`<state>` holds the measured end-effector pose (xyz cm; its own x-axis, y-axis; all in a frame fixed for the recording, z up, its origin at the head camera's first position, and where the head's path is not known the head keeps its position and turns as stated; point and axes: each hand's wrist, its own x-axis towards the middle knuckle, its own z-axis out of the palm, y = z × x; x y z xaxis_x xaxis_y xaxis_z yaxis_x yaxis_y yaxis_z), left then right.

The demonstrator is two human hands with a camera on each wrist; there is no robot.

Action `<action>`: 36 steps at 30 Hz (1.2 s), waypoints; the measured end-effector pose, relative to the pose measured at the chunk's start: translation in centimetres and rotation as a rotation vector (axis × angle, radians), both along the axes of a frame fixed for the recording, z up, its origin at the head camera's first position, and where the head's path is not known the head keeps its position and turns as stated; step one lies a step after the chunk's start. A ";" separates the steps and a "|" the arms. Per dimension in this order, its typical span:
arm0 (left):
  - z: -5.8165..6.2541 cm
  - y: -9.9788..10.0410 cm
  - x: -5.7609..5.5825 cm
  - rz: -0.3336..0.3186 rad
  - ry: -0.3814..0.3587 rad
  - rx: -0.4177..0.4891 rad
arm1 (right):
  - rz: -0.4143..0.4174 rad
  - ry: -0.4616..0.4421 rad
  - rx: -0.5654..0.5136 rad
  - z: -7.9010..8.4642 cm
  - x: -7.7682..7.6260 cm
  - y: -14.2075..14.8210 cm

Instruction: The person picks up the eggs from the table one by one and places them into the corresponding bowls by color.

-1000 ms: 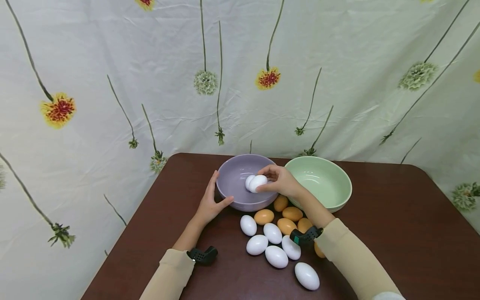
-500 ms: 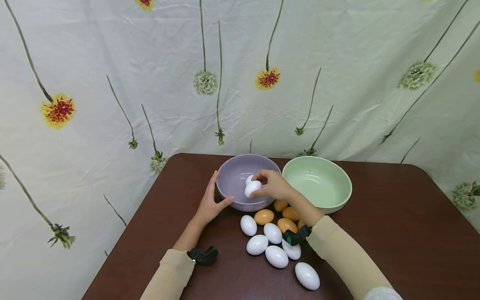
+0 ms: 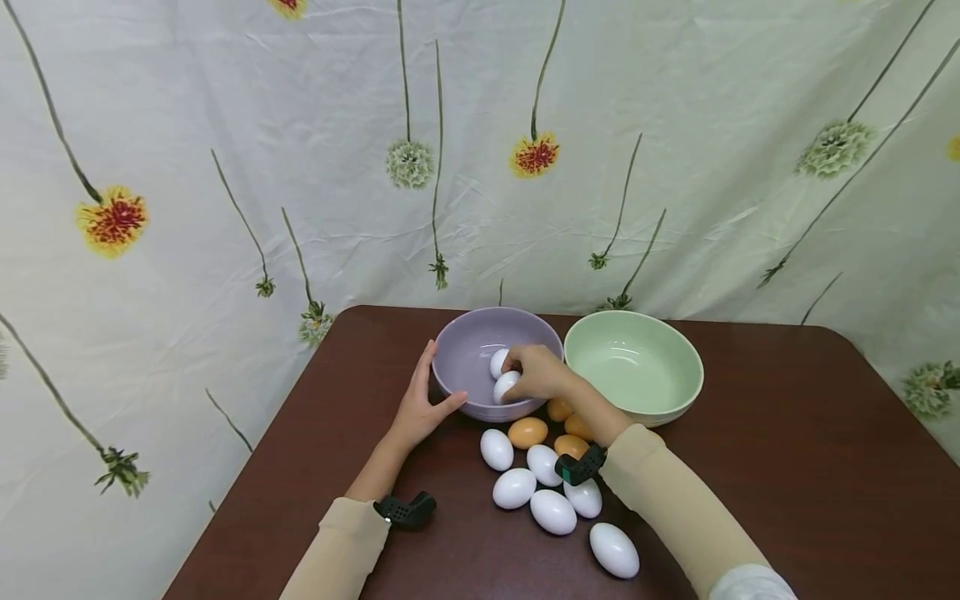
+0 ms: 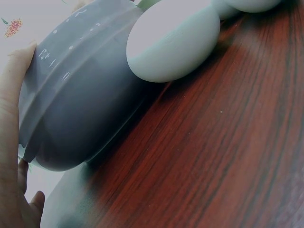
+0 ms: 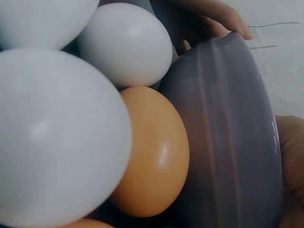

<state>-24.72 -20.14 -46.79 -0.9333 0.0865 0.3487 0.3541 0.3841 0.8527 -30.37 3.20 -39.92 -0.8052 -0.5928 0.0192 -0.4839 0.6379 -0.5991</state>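
Observation:
A purple bowl (image 3: pixel 480 333) stands at the back of the table. My left hand (image 3: pixel 420 408) rests against its left side, fingers straight and thumb spread toward the near rim. In the left wrist view the thumb (image 4: pixel 14 76) touches the bowl wall (image 4: pixel 90 95). Inside the bowl, my right hand (image 3: pixel 540 372) pinches a white egg (image 3: pixel 506 386) low near the front wall. Just behind that egg sits another white egg (image 3: pixel 498 363), partly hidden by the fingers. From the right wrist view, the held egg is hidden behind the bowl's outer wall (image 5: pixel 223 133).
A light green bowl (image 3: pixel 637 358) stands right beside the purple one. In front lie several white eggs (image 3: pixel 553 512) and several brown eggs (image 3: pixel 528 432), some partly covered by the right arm. The dark red table (image 3: pixel 787 467) ends at a flowered curtain (image 3: pixel 300 125).
My right hand has carried the white egg slightly left and then down into the purple bowl, toward its near wall. The left hand has kept its place.

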 end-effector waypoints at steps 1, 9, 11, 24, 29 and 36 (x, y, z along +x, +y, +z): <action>0.6 0.1 0.3 -0.001 -0.004 0.000 | 0.002 0.011 0.022 0.0 0.0 -0.1; 3.1 0.8 1.9 -0.018 -0.027 0.008 | 0.010 0.034 0.126 0.1 0.2 -0.6; 2.4 0.7 1.6 -0.017 -0.018 0.012 | 0.011 0.033 0.129 0.1 0.3 -0.6; -1.0 -0.2 -0.5 -0.008 0.019 -0.002 | -0.019 -0.069 -0.096 0.4 0.4 0.2; -1.0 -0.2 -0.6 -0.012 0.026 0.004 | -0.021 -0.137 -0.232 0.6 0.3 0.7; -1.0 -0.2 -0.5 -0.004 0.031 0.012 | -0.010 -0.216 -0.301 1.2 0.2 1.5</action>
<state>-25.23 -20.32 -47.76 -0.9218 0.0855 0.3781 0.3815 0.3725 0.8460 -30.16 4.69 -38.74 -0.8154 -0.5785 0.0203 -0.3200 0.4213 -0.8486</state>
